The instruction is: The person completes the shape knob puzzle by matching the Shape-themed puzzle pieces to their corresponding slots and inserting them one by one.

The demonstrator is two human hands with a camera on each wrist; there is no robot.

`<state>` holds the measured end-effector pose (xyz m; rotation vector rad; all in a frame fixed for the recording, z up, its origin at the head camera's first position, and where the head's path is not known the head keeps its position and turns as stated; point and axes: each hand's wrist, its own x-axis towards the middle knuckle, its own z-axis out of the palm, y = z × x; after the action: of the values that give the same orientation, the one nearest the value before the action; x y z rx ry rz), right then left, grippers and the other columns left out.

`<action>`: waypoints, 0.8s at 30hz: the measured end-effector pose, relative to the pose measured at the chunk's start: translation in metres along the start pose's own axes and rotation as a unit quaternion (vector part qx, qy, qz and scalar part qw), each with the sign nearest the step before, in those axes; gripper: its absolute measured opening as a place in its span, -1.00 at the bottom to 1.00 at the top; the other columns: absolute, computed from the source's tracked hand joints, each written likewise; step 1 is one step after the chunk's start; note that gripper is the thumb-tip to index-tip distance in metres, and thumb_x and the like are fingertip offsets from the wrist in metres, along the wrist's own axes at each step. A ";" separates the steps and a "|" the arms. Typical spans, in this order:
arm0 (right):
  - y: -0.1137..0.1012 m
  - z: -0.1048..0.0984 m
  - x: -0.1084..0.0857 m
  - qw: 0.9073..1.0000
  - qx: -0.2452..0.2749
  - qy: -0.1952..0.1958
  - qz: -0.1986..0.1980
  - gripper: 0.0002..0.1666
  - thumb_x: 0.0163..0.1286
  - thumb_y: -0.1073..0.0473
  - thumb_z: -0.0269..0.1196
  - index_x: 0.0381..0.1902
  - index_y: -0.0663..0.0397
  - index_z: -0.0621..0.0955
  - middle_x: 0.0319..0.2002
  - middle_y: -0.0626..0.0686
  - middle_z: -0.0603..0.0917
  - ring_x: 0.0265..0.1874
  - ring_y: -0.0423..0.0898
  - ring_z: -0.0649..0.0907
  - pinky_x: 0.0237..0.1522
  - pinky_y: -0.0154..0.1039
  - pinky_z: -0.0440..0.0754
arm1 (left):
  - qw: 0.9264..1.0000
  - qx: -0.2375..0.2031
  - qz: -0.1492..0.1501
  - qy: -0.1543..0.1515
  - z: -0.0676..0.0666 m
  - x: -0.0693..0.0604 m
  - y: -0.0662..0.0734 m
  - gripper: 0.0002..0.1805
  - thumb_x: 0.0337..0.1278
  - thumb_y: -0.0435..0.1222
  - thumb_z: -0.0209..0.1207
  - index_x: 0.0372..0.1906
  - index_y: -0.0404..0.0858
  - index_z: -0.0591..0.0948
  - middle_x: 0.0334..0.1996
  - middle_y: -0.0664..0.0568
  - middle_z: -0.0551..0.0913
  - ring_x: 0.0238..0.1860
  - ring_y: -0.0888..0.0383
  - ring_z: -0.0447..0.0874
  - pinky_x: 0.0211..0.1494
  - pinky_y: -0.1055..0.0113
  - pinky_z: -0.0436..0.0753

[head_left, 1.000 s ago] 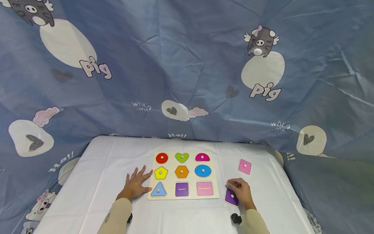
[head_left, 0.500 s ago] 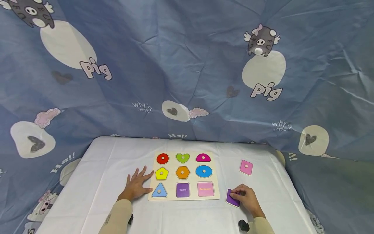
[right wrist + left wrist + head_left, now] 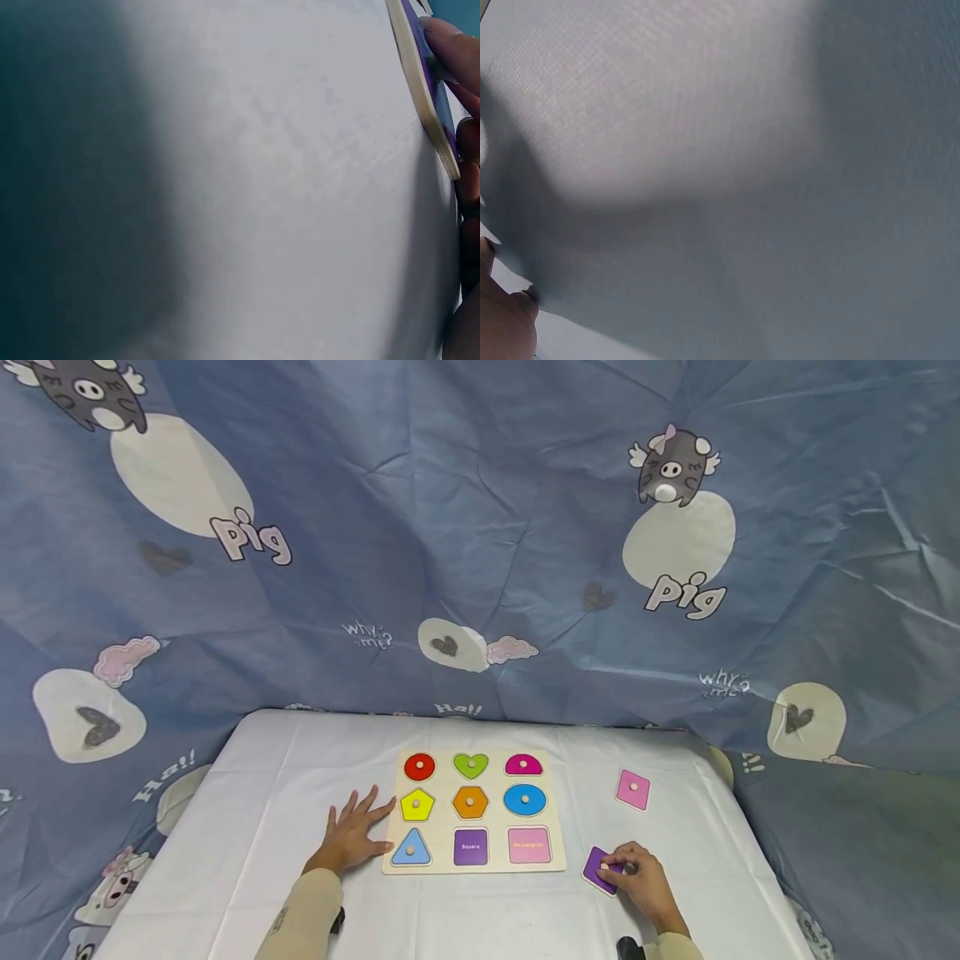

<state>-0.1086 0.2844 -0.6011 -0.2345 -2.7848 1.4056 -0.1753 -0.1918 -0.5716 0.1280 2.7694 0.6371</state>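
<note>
A pale wooden peg puzzle board point(image 3: 442, 853) lies on the white-covered table. My left hand point(image 3: 351, 837) has its fingers spread, with index fingertip and thumb at the board's left edge. To the right of the board, my right hand point(image 3: 645, 885) pinches the small knob of a purple square puzzle piece point(image 3: 592, 864). In the right wrist view, the piece's pale wooden edge point(image 3: 416, 79) shows beside the thumb point(image 3: 454, 49). Bare recesses marked Square point(image 3: 471, 856) and Rectangular point(image 3: 528, 853) show in the front row. The left wrist view has only part of the left hand point(image 3: 506, 322) in its corner.
A pink knobbed puzzle piece point(image 3: 628, 800) lies right of the board, beyond the right hand. Several knobbed shapes sit in the board, among them a blue triangle point(image 3: 410, 857) and an orange hexagon point(image 3: 476, 810). A blue pig-print cloth point(image 3: 480, 568) hangs behind the table.
My right hand has shifted back toward the right and closed its fingertips on the purple piece's knob. The piece has turned slightly. The left hand stays at the board.
</note>
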 end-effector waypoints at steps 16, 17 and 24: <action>0.000 0.005 -0.001 0.999 -0.002 0.042 -0.031 -0.82 -0.14 0.35 0.53 -0.55 0.11 0.72 -0.38 -0.08 0.60 -0.31 -0.27 0.51 -0.13 -0.33 0.47 | 1.000 0.004 0.012 0.009 0.000 0.000 -0.002 -0.13 -0.13 -0.10 0.43 0.39 -0.07 0.37 0.49 -0.22 0.06 0.47 -0.34 -0.21 0.38 -0.36 -0.30; 0.000 0.004 -0.002 0.999 -0.005 0.042 -0.026 -0.83 -0.13 0.34 0.53 -0.54 0.12 0.72 -0.37 -0.08 0.60 -0.31 -0.27 0.51 -0.13 -0.33 0.47 | 1.000 0.002 0.010 0.009 0.001 0.000 -0.002 -0.13 -0.14 -0.10 0.44 0.39 -0.07 0.37 0.49 -0.22 0.06 0.48 -0.34 -0.21 0.39 -0.35 -0.32; -0.002 0.007 -0.004 0.998 -0.018 0.052 -0.007 -0.84 -0.09 0.33 0.52 -0.52 0.13 0.73 -0.31 -0.04 0.60 -0.22 -0.17 0.52 -0.04 -0.22 0.46 | 1.000 0.002 0.014 0.010 0.000 0.000 -0.003 -0.11 -0.17 -0.09 0.45 0.39 -0.08 0.38 0.48 -0.23 0.07 0.47 -0.34 -0.20 0.39 -0.36 -0.30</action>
<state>-0.1054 0.2770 -0.6039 -0.2789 -2.7244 1.3004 -0.1754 -0.1942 -0.5727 0.1613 2.7925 0.6427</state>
